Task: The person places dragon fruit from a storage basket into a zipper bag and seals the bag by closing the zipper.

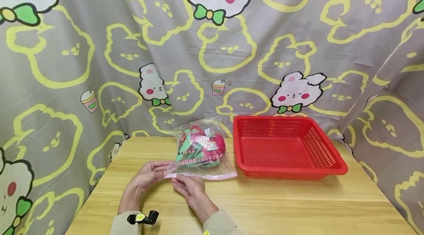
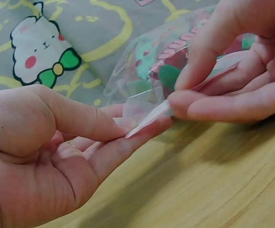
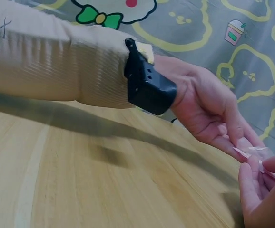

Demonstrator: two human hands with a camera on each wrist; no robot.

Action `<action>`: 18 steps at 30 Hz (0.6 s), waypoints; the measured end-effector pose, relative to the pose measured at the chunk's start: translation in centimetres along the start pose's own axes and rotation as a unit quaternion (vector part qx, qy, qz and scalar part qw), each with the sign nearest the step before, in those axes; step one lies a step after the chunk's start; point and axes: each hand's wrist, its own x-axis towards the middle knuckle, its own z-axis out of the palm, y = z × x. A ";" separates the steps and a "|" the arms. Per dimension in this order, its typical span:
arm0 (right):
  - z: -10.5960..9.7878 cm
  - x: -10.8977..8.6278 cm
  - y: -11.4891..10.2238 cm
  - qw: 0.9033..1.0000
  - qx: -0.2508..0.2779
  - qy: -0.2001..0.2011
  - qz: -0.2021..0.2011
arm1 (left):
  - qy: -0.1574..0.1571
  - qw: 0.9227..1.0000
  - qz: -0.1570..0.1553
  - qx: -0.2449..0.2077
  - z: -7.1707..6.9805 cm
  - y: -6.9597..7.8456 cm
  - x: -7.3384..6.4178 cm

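Observation:
A clear zip bag [image 1: 228, 168] with pink lettering lies on the table, its pink zip strip [image 1: 215, 176] toward me. Inside are bundled red and green items [image 1: 202, 143], their kind blurred by the shiny plastic. My left hand [image 1: 145, 178] pinches the left corner of the strip between thumb and fingers, as the left wrist view shows. Close beside it, my right hand [image 1: 193, 190] pinches the strip between thumb and index finger. In the right wrist view both the left hand [image 3: 204, 99] and right hand [image 3: 266, 194] meet at the bag's edge.
A red plastic basket [image 1: 291, 171] with slotted walls stands right of the bag on the wooden table [image 1: 281, 205]. Behind the table hangs a grey curtain [image 1: 185, 54] with cartoon bunnies. A black wrist camera [image 1: 144, 217] sits on the left sleeve.

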 end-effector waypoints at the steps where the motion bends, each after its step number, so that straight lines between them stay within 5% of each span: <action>1: -0.1 0.0 -0.1 1.000 0.001 0.000 0.002 | 0.000 1.000 0.000 -0.001 0.0 0.0 0.0; 18: -0.3 0.3 -0.1 1.000 0.004 -0.006 0.006 | -0.019 0.999 0.013 -0.044 0.8 -1.8 0.9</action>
